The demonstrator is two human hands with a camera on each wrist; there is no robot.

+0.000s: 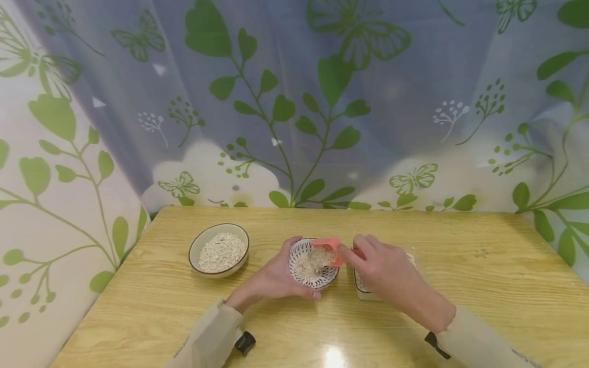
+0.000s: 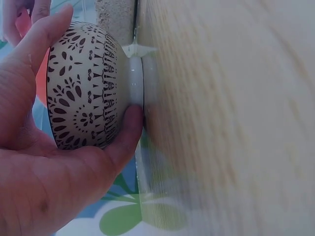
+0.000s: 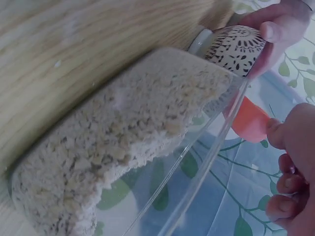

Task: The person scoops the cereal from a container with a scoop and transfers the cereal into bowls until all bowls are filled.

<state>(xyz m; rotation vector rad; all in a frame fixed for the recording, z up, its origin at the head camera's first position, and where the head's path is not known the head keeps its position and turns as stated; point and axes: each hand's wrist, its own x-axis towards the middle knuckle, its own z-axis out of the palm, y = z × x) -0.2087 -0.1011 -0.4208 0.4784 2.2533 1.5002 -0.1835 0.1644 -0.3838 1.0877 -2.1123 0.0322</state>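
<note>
My left hand [image 1: 276,278] cups a small patterned bowl [image 2: 81,93], its thumb on the near side and fingers round the far side. Flakes that look like oats [image 1: 310,266] lie inside it. In the left wrist view a finger touches the bowl's foot, which is on or just above the tabletop. My right hand [image 1: 391,271] pinches the handle of a coral-coloured scoop [image 3: 250,120], tilted over the bowl's right rim with flakes at its mouth. Below the right hand stands a clear container [image 1: 366,295] of oat flakes, partly hidden in the head view.
A larger cream bowl [image 1: 216,275] with a dark rim, holding oat flakes, stands on the wooden table [image 1: 152,306] to the left. Behind the table hangs a curtain [image 1: 285,153] printed with leaves and butterflies.
</note>
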